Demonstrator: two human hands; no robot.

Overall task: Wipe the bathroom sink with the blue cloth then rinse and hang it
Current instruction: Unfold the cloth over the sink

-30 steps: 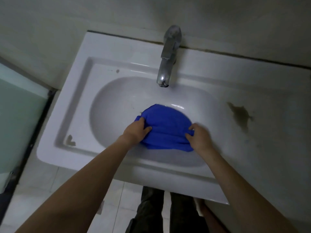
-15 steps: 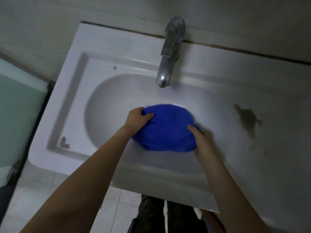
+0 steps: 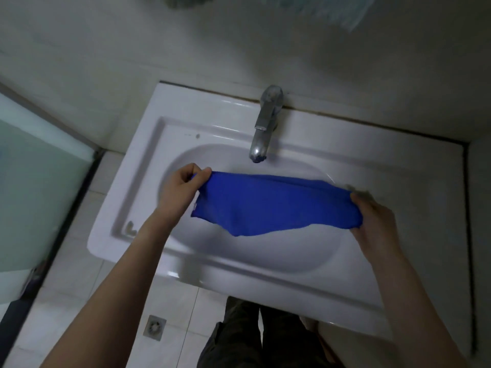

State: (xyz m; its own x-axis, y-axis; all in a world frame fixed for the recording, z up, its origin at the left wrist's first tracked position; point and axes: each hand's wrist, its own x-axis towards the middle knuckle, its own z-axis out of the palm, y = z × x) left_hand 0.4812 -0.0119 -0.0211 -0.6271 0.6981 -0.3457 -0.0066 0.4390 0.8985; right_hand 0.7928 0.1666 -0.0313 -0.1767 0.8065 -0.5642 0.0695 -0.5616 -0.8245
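Observation:
The blue cloth (image 3: pixel 268 204) hangs stretched wide above the basin of the white bathroom sink (image 3: pixel 148 155). My left hand (image 3: pixel 183 188) pinches its left corner between thumb and fingers. My right hand (image 3: pixel 377 221) grips its right end, fingers curled round the fabric. The cloth's lower edge sags toward the bowl. A chrome tap (image 3: pixel 264 126) stands at the sink's back, its spout just beyond the cloth; no water shows.
A tiled wall rises behind the sink. A frosted glass panel (image 3: pixel 37 197) stands at the left. White floor tiles with a square floor drain (image 3: pixel 154 327) lie below the sink's front edge, beside my dark trouser legs (image 3: pixel 252 338). A brown mark sits in the sink's front left corner.
The cloth was bunched in the bowl under both hands. It has been lifted and pulled out wide between them. The camera has tilted up and back.

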